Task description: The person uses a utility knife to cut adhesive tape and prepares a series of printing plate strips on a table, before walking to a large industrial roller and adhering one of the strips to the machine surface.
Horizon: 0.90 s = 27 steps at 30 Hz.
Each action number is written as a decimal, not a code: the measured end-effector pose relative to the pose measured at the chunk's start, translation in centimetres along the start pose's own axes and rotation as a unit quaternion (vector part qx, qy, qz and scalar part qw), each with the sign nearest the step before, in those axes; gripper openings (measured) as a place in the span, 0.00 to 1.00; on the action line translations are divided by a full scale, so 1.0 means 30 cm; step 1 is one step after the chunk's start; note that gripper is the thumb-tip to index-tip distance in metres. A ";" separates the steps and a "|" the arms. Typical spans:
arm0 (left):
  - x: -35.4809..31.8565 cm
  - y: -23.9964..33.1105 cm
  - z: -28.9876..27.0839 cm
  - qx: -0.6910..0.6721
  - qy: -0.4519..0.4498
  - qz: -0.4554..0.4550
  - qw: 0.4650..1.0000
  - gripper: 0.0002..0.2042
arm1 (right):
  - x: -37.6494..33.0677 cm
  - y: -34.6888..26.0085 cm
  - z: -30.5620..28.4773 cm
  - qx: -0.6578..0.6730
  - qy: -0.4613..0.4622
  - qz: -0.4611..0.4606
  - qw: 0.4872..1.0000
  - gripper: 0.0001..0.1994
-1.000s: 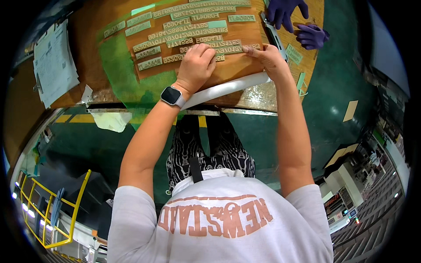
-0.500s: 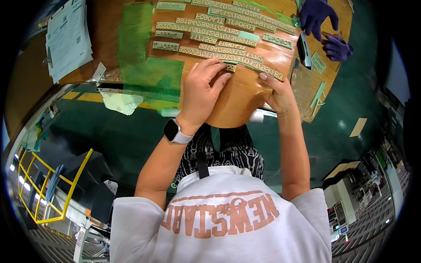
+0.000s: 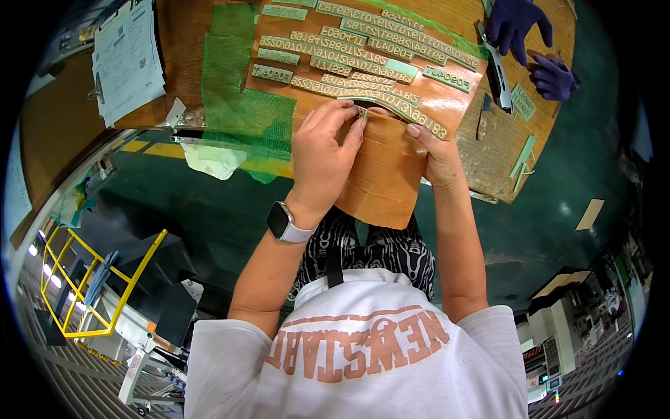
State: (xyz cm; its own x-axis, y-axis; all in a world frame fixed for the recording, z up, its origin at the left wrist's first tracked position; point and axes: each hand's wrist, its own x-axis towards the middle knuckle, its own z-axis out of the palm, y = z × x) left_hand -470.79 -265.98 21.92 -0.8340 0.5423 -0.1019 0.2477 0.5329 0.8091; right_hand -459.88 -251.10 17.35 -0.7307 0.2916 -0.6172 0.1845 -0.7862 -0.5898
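Observation:
A glossy brown sheet (image 3: 380, 178) hangs over the near edge of the wooden table (image 3: 185, 42). Rows of pale green strips with raised characters (image 3: 363, 52) are stuck on it. My left hand (image 3: 322, 150), a smartwatch on its wrist, pinches the end of a small green strip (image 3: 361, 111) in the nearest row. My right hand (image 3: 431, 146) grips the sheet's right side, its thumb pressing on the nearest long strip (image 3: 419, 120). Both hands are close together at the sheet's near rows.
Another person's purple-gloved hands (image 3: 534, 49) work at the far right, beside a grey hand tool (image 3: 497, 66) and loose green strips (image 3: 522, 101). Green mesh (image 3: 234, 105) lies left of the sheet, and clipped papers (image 3: 129, 56) further left. A yellow railing (image 3: 105, 279) stands on the green floor below.
The brown sheet has come nearer and now hangs over the table edge. My left hand has shifted from lying on the rows to pinching a small strip. My right hand stays at the sheet's right side.

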 end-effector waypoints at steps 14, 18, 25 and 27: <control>0.001 -0.052 0.022 -0.056 -0.037 -0.035 0.997 0.07 | 0.012 0.031 -0.030 -0.009 0.031 0.018 0.999 0.24; 0.031 -0.076 0.007 -0.029 -0.060 -0.001 0.998 0.07 | 0.037 0.050 -0.078 -0.016 0.010 0.010 1.000 0.26; 0.055 -0.062 0.029 0.046 -0.100 0.054 0.993 0.09 | 0.026 0.021 -0.062 0.007 -0.007 0.024 1.000 0.27; 0.058 -0.063 0.037 0.086 -0.098 0.077 0.989 0.10 | 0.028 0.020 -0.060 0.012 -0.015 0.019 1.000 0.27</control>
State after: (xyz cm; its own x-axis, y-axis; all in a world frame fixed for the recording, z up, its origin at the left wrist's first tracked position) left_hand -472.15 -265.31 19.57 -0.6725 0.7320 -0.1087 0.4582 0.5272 0.7156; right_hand -459.20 -250.35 15.52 -0.7433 0.2453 -0.6224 0.1962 -0.8095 -0.5533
